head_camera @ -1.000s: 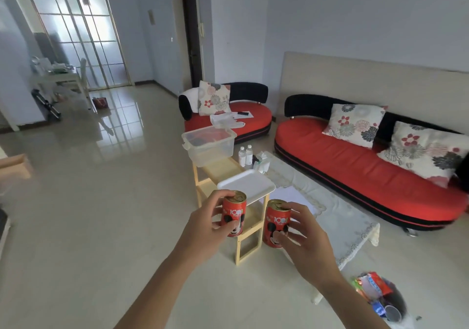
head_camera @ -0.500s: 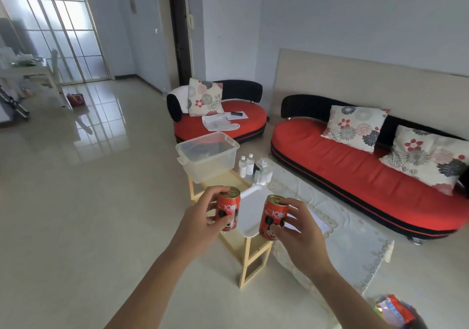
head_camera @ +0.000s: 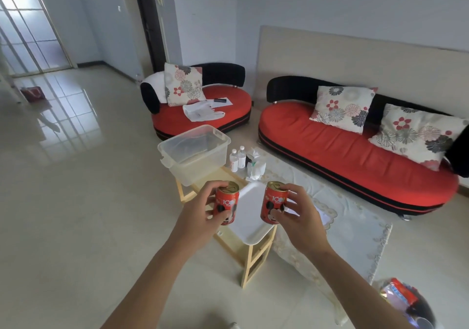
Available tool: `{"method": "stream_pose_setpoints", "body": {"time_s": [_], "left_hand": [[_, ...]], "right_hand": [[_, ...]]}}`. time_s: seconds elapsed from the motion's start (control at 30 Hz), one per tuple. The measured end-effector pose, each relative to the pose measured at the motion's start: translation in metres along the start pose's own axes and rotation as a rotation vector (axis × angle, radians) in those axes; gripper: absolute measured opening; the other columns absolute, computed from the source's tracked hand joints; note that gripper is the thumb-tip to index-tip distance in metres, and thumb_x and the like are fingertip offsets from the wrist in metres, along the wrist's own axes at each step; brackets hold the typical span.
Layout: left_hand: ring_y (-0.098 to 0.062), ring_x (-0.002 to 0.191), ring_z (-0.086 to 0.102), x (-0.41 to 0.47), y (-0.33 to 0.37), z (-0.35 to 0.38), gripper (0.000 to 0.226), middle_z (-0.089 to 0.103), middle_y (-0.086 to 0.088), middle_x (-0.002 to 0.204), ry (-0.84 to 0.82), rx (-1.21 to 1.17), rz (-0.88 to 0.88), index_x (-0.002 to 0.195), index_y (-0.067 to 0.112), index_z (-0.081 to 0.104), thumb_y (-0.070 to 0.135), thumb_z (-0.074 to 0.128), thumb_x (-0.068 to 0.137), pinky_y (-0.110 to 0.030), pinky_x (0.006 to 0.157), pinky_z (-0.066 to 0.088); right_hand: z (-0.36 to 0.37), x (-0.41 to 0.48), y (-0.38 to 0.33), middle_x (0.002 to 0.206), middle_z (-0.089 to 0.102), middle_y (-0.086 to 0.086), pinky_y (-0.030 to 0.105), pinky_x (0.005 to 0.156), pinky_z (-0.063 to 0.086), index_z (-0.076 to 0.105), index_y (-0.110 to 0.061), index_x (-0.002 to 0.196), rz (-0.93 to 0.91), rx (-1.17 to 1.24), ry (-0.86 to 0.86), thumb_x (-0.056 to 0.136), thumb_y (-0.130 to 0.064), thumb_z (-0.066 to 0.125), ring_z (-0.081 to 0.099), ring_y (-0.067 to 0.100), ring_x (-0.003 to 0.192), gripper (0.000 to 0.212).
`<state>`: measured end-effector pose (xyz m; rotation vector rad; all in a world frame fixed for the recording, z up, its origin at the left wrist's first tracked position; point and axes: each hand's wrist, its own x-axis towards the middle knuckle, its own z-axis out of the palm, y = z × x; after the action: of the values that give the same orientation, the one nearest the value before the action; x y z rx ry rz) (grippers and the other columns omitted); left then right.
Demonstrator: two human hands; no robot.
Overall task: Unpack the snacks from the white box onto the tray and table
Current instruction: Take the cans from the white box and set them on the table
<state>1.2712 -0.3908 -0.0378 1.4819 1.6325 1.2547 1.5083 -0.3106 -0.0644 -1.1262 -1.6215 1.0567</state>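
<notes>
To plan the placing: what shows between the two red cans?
Head view: the white tray, farther off, shows between the left can and the right can.

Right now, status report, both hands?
Left hand grips left can. Right hand grips right can. Both cans airborne, white tray ahead. Path looks open.

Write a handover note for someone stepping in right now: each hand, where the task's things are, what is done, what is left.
Left hand grips a red can, upright.
Right hand grips a second red can, upright.
Both are held near the white tray, which sits on the wooden stand beside the clear box.
Done: box looks empty; nothing visible on the tray.
Left: set both cans down on tray or table.
</notes>
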Motion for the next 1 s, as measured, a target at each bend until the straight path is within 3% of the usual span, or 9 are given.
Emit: {"method": "stream_pose_setpoints", "body": {"time_s": [0.17, 0.33, 0.57, 0.67, 0.83, 1.0], "left_hand": [[-0.005, 0.119, 0.063, 0.057, -0.024, -0.018, 0.057, 0.066, 0.017, 0.125, -0.025, -0.007, -0.021, 0.128, 0.039, 0.058, 0.005, 0.074, 0.086, -0.034, 0.095, 0.059], [-0.004, 0.121, 0.062, 0.120, -0.042, -0.031, 0.057, 0.066, 0.020, 0.123, -0.092, 0.049, -0.030, 0.126, 0.044, 0.057, 0.006, 0.074, 0.086, -0.037, 0.095, 0.059], [-0.002, 0.123, 0.060, 0.209, -0.057, -0.034, 0.058, 0.066, 0.019, 0.124, -0.209, 0.032, 0.011, 0.128, 0.044, 0.056, 0.006, 0.074, 0.089, -0.036, 0.096, 0.059], [0.001, 0.121, 0.060, 0.247, -0.062, -0.029, 0.057, 0.066, 0.022, 0.123, -0.287, 0.032, 0.062, 0.126, 0.045, 0.057, 0.007, 0.075, 0.088, -0.031, 0.095, 0.059], [0.005, 0.113, 0.065, 0.306, -0.072, -0.015, 0.057, 0.068, 0.025, 0.119, -0.426, -0.020, 0.158, 0.126, 0.039, 0.059, 0.003, 0.078, 0.086, -0.024, 0.091, 0.058], [0.000, 0.117, 0.064, 0.360, -0.084, -0.009, 0.059, 0.068, 0.025, 0.118, -0.580, -0.058, 0.238, 0.124, 0.034, 0.062, 0.000, 0.082, 0.081, -0.019, 0.088, 0.057]], "right_hand": [[0.019, 0.051, 0.023, 0.111, 0.067, -0.022, 0.019, 0.079, 0.058, 0.055, -0.049, 0.113, 0.049, 0.024, 0.101, 0.086, -0.003, 0.077, 0.065, 0.002, 0.106, 0.057], [0.034, 0.104, 0.044, 0.117, 0.068, -0.015, 0.027, 0.087, 0.057, 0.056, -0.043, 0.117, 0.098, 0.038, 0.145, 0.086, -0.002, 0.076, 0.066, 0.009, 0.110, 0.055], [0.045, 0.151, 0.042, 0.113, 0.065, -0.029, 0.021, 0.085, 0.058, 0.056, -0.053, 0.112, 0.074, -0.040, 0.190, 0.086, 0.001, 0.075, 0.066, 0.001, 0.109, 0.062], [0.049, 0.163, 0.043, 0.115, 0.064, -0.032, 0.017, 0.085, 0.056, 0.056, -0.048, 0.116, 0.067, -0.075, 0.237, 0.087, 0.001, 0.074, 0.065, 0.000, 0.110, 0.060], [0.062, 0.182, 0.046, 0.117, 0.067, -0.023, 0.029, 0.091, 0.058, 0.055, -0.040, 0.121, 0.097, -0.086, 0.384, 0.087, 0.002, 0.071, 0.066, 0.007, 0.112, 0.056], [0.080, 0.196, 0.039, 0.112, 0.067, -0.026, 0.032, 0.090, 0.060, 0.052, -0.056, 0.112, 0.098, -0.130, 0.581, 0.088, 0.004, 0.068, 0.067, 0.006, 0.110, 0.066]]}}
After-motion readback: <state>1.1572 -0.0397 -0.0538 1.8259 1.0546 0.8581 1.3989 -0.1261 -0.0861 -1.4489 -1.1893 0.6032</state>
